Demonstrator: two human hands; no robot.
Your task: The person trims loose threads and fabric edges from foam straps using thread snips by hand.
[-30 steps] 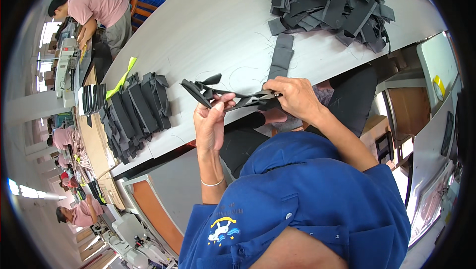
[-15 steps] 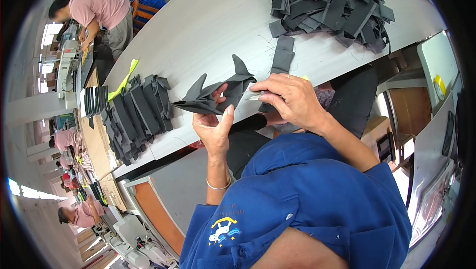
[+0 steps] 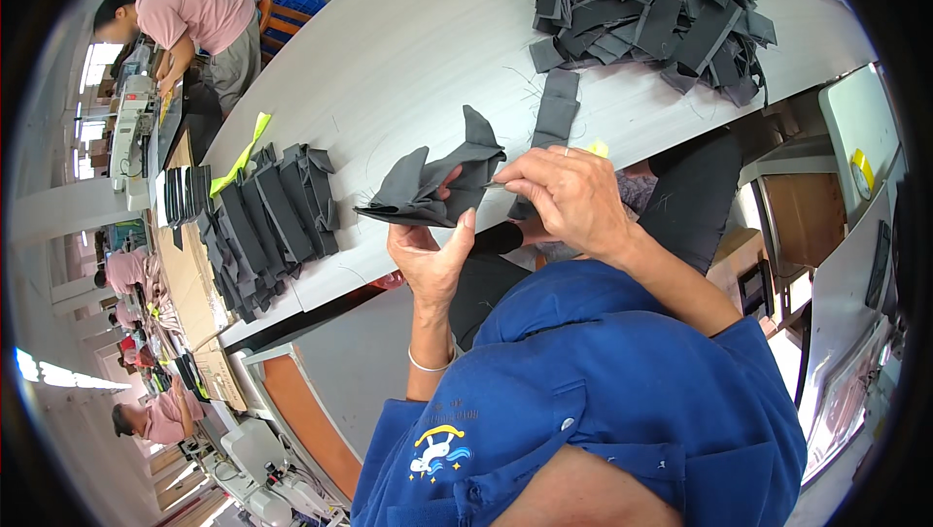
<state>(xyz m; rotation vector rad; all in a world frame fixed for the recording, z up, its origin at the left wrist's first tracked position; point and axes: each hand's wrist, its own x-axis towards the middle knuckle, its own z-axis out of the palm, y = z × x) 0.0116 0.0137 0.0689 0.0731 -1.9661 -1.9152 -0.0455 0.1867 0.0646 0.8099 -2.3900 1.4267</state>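
Note:
A folded dark grey fabric piece with pointed flaps is held over the table's near edge. My left hand is closed on it from below, the thumb up at its right side and a fingertip showing through between the folds. Close by on the right, my right hand pinches a small thin metal tool, whose tip meets the fabric's right edge. Most of that tool is hidden by the fingers. Beyond my right hand a dark grey strip lies on the table, with a bit of yellow beside the knuckles.
On the pale table, a heap of dark grey fabric pieces lies at the far right. Rows of stacked grey pieces sit at left with a neon yellow strip. A person in pink bends over a machine farther left.
The fabric has shifted slightly right and turned in my left hand, its left flap now broader. The metal tool has tilted, showing a thin edge instead of a pale flat side.

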